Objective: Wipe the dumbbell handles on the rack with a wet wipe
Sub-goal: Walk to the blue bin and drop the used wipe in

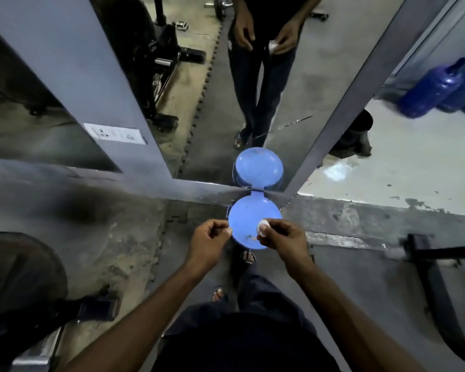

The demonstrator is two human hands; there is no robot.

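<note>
The right hand [282,236] pinches a balled-up wet wipe [263,227] directly above the blue bin [242,216], near its right rim. The left hand [207,238] hangs at the bin's left rim with its fingers curled; I cannot tell whether it holds anything. No dumbbell or rack is in view, so this looks like the throwing-away step. The next move would be loosening the fingers over the bin. Crumpled as it is, the wipe has no clear long axis or heading.
</note>
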